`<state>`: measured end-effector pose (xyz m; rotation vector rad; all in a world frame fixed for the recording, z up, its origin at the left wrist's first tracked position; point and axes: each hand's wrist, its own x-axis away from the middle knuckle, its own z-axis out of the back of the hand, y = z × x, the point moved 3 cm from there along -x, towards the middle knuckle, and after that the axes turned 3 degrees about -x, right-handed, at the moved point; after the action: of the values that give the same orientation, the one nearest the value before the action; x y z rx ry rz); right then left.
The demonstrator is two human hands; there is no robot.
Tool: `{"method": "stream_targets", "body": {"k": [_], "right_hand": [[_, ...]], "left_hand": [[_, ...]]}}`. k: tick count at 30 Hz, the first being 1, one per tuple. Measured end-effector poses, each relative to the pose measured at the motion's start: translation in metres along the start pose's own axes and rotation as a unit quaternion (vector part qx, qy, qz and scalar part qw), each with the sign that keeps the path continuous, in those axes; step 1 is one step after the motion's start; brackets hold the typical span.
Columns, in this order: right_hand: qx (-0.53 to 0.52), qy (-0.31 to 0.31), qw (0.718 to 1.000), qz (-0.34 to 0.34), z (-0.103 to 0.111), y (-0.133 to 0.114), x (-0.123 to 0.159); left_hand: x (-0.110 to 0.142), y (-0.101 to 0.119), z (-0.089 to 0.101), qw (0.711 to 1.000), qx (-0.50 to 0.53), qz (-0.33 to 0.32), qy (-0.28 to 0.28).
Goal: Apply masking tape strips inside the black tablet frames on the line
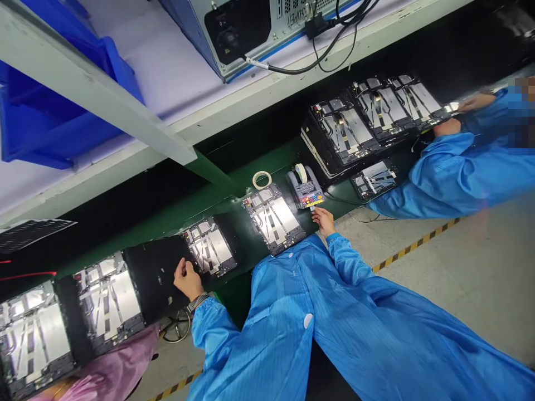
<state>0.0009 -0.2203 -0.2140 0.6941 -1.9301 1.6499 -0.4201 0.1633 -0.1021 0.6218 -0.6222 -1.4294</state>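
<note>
Left hand (186, 280) on black sheet (154, 278), right hand (322, 220) at tape dispenser (305, 189)

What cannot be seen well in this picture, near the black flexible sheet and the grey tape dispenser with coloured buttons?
Head view:
- What lies under the black sheet: hidden by the sheet and the left hand.
- What the right hand touches at the grey dispenser: too small to tell.
- Blue plastic bin: cut off by the left edge.
</note>
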Motion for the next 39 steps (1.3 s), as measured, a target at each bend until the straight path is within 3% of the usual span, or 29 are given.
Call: {"method": "stream_targets", "body": {"k": [4, 7, 13, 18, 21, 24, 27, 30, 33, 36, 39], "right_hand": [[-0.001, 0.034, 0.999, 0.007, -0.004, 0.0, 0.003], [-0.006, 0.065, 0.998, 0.013, -0.004, 0.002, 0.007], [-0.095, 0.117, 0.988, -0.032, -0.02, 0.007, 0.007], [-0.086, 0.156, 0.984, -0.03, -0.03, 0.006, 0.006], [-0.074, 0.183, 0.98, -0.012, -0.025, 0.006, 0.017], [-0.045, 0.187, 0.979, 0.065, -0.012, -0.001, 0.039], [0.042, 0.108, 0.966, 0.229, -0.012, -0.028, 0.063], [0.157, -0.008, 0.924, 0.35, -0.046, -0.068, 0.078], [0.288, -0.113, 0.861, 0.402, -0.106, -0.107, 0.075], [0.437, -0.233, 0.743, 0.45, -0.167, -0.132, 0.062], [0.546, -0.314, 0.62, 0.468, -0.202, -0.141, 0.05]], "left_hand": [[0.008, 0.034, -0.007, 0.998, 0.0, -0.067, 0.006], [0.022, 0.066, -0.029, 0.992, 0.019, -0.116, -0.041], [0.085, 0.153, -0.105, 0.945, 0.022, -0.272, -0.18], [0.14, 0.224, -0.167, 0.889, -0.078, -0.382, -0.239], [0.149, 0.254, -0.194, 0.869, -0.131, -0.402, -0.256], [0.138, 0.27, -0.212, 0.865, -0.161, -0.4, -0.255], [0.119, 0.271, -0.223, 0.858, -0.186, -0.388, -0.279], [0.104, 0.264, -0.23, 0.85, -0.194, -0.368, -0.322], [0.098, 0.26, -0.232, 0.847, -0.19, -0.353, -0.349], [0.098, 0.262, -0.23, 0.843, -0.198, -0.345, -0.362], [0.098, 0.266, -0.229, 0.839, -0.214, -0.335, -0.372]]}}
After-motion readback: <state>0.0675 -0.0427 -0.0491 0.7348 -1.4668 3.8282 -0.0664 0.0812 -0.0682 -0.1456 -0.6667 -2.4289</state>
